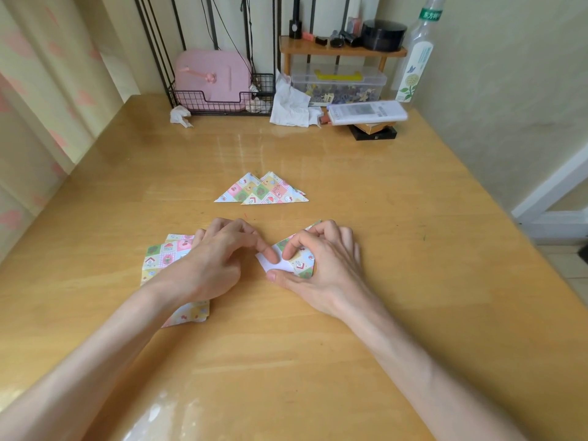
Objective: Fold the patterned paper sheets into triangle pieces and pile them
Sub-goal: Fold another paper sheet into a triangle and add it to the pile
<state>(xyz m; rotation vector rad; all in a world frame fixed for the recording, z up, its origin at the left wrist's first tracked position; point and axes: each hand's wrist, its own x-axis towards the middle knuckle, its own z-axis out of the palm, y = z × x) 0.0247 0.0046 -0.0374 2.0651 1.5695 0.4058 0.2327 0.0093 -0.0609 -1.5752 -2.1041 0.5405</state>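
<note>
Folding the sheet (302, 261) near the triangle pile (264, 190), our right hand (324, 265) pinches its flap, left hand (219, 259) presses flat; we match corners before creasing.

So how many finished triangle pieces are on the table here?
3 that I can separate, all overlapping each other: left triangle, front triangle, and rear triangle, only a sliver of which shows behind at the right. More layers may be hidden underneath.
</note>
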